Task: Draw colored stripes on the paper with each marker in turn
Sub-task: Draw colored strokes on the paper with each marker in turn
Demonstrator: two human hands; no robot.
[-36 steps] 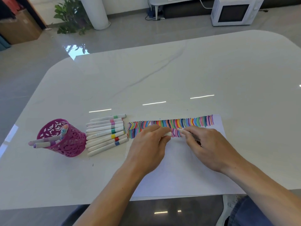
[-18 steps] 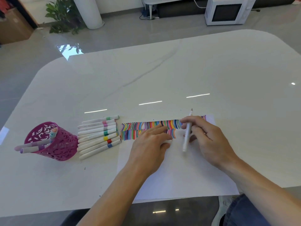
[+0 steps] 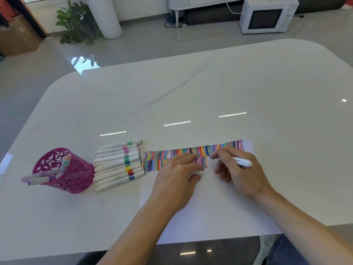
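A white sheet of paper lies on the table, with two rows of colored stripes along its far edge. My left hand rests on the paper with straight fingers over the stripes. Its thumb pinches a small white marker cap against the forefinger. My right hand grips a white marker like a pen. The marker's tip is down at the right end of the lower stripe row, and its back end points right.
Several capped white markers lie side by side left of the paper. A magenta cut-out pen cup holding three markers stands further left. The near table edge runs just below the paper. A microwave sits on the floor beyond.
My hands came apart after meeting at the marker. The right hand turned the marker from upright into a writing grip and brought its tip down to the lower stripe row.
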